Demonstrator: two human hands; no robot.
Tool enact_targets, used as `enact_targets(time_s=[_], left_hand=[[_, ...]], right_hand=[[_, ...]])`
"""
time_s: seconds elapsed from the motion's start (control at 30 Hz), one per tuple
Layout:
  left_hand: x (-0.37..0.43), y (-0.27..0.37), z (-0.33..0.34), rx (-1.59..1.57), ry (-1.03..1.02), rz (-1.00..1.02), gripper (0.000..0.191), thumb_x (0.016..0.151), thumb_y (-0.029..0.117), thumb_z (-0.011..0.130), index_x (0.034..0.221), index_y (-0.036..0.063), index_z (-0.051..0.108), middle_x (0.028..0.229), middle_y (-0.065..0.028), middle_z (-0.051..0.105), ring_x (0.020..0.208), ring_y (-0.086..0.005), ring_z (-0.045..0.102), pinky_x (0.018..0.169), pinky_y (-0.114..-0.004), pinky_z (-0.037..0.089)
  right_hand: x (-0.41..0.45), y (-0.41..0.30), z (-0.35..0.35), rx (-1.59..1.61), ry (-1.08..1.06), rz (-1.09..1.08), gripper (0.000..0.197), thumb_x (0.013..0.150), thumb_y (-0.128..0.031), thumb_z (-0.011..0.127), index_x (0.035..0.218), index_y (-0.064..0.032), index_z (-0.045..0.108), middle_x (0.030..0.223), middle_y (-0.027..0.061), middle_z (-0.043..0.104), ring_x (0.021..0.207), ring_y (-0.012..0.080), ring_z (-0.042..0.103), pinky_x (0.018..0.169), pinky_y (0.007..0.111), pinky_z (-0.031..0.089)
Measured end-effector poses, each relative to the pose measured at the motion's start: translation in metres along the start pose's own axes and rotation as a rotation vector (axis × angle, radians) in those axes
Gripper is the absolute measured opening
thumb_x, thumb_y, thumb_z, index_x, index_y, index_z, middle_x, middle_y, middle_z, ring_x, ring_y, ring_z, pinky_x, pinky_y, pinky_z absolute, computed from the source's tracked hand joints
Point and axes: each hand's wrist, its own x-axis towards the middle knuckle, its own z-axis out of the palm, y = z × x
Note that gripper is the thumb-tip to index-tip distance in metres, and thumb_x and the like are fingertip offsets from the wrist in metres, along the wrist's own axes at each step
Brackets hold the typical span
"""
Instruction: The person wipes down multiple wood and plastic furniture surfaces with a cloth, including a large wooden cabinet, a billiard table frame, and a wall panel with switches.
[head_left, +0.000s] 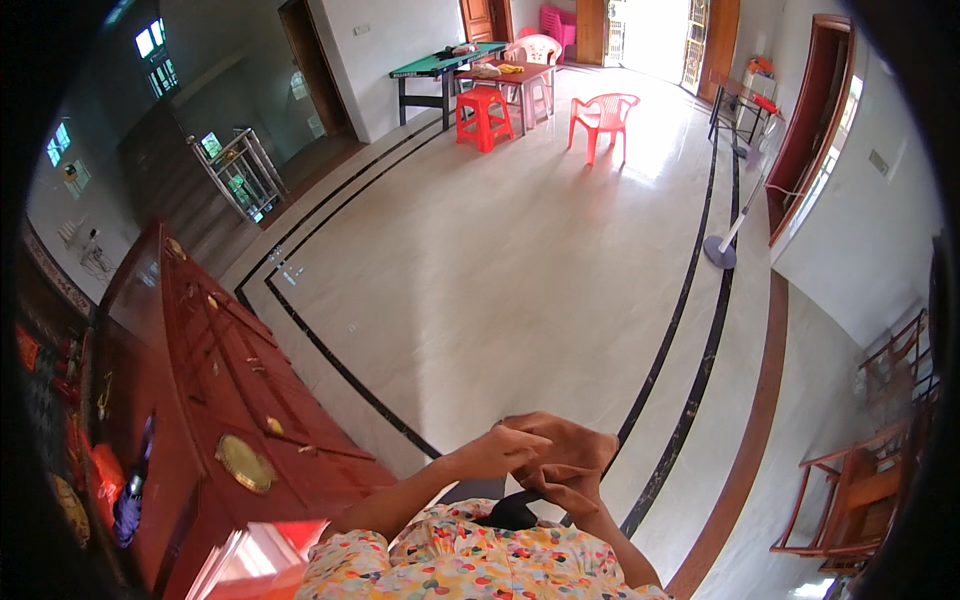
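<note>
In front of my chest, at the bottom centre of the head view, both hands are raised close together. My left hand (491, 452) pinches a brown piece of soft material (574, 437), which looks like cloth. Below it my right hand (566, 487) grips the same piece from the other side; its fingers blend with the brown folds. Something black and soft (514, 511) hangs under the hands, against my floral shirt (480, 562). Whether the black part belongs to the brown piece cannot be told.
A red wooden cabinet (247, 390) stands close on my left, with a purple umbrella (133, 495) on top. Ahead are a red plastic chair (604, 120), a red stool (484, 116) and a small billiard table (442, 64). To the right are a floor fan (721, 251) and wooden furniture (855, 487).
</note>
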Motion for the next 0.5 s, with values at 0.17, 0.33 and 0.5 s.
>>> enact_targets(time_s=[0.17,0.33,0.5], left_hand=[[0.035,-0.069,-0.077,-0.121,0.313,-0.290,0.026,0.083,0.006,0.048,0.105,-0.0033,0.057,0.087,-0.0082,0.063,0.075,-0.0137,0.061,0.066,-0.024,0.049],[0.094,-0.098,-0.152,-0.156,0.420,-0.443,0.028,0.082,0.010,0.047,0.103,-0.0048,0.058,0.085,-0.0114,0.063,0.071,-0.0133,0.061,0.065,-0.025,0.049],[0.196,-0.098,-0.194,-0.380,0.307,-0.406,0.029,0.084,0.012,0.048,0.106,-0.0044,0.056,0.085,-0.0080,0.062,0.072,-0.0125,0.060,0.064,-0.025,0.049]], right_hand=[[0.069,-0.019,-0.033,-0.004,0.141,-0.079,0.043,0.063,-0.006,0.070,0.099,0.0000,0.047,0.082,0.0055,0.054,0.071,0.0105,0.051,0.061,0.021,0.040],[0.157,-0.022,-0.095,-0.180,-0.021,-0.177,0.041,0.064,-0.008,0.070,0.096,0.0013,0.047,0.082,0.0074,0.054,0.069,0.0109,0.051,0.060,0.020,0.039],[0.235,-0.069,-0.118,0.247,0.017,-0.004,0.042,0.064,-0.009,0.071,0.096,0.0038,0.046,0.085,0.0106,0.054,0.070,0.0114,0.052,0.060,0.021,0.040]])
